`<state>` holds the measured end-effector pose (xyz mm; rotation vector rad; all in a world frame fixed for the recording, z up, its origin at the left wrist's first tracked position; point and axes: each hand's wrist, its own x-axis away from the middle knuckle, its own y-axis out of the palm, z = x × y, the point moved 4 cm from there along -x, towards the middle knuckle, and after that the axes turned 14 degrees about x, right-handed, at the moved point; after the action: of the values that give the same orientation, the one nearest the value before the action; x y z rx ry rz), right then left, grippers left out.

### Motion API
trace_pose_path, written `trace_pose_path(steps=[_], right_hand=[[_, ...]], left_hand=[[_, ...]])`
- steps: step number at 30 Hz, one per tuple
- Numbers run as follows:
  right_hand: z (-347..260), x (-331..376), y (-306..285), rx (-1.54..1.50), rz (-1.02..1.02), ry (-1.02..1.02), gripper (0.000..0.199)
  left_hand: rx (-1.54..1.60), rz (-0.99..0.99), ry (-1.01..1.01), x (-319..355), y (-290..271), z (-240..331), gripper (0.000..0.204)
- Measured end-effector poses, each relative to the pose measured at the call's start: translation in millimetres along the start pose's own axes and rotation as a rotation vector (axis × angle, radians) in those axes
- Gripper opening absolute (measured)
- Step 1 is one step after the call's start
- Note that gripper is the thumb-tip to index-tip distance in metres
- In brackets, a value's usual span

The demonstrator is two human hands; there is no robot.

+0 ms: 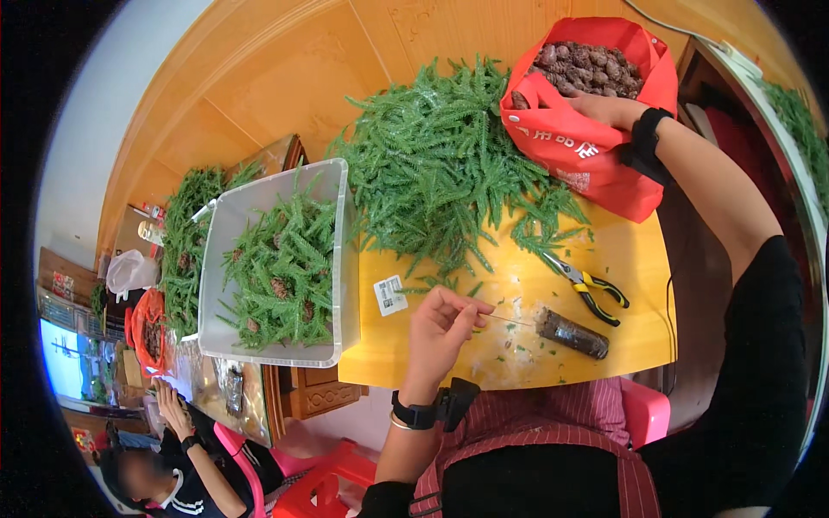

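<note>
Orange-brown wooden panelling (285,78) is stretching behind a yellow table (414,367), while a pale wall (112,112) is rising at the left. A pink chair (646,413) is showing at the table's near edge. Farther left, a second table (203,371) is catching glossy light, and a bluish-white rectangle (60,358), window or screen, is glowing.
</note>
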<state>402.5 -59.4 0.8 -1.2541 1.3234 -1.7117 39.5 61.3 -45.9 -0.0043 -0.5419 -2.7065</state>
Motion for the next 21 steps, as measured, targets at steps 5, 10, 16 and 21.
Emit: trace_pose_path(steps=[5,10,16,21], right_hand=[[16.9,-6.2,25.3,-0.263,0.150,0.081,0.054],[-5.1,-4.7,11.7,-0.216,0.225,0.435,0.043],[1.8,2.9,-1.0,-0.390,0.338,0.237,0.033],[45.7,0.8,-9.7,-0.256,0.583,0.176,0.037]], left_hand=[[0.038,-0.011,-0.010,-0.8,3.0,0.4,0.007],[0.062,0.011,-0.016,1.0,-1.1,0.0,0.006],[0.071,0.013,-0.017,4.5,-3.0,2.8,0.006],[0.072,0.005,-0.012,6.4,-2.4,4.7,0.006]])
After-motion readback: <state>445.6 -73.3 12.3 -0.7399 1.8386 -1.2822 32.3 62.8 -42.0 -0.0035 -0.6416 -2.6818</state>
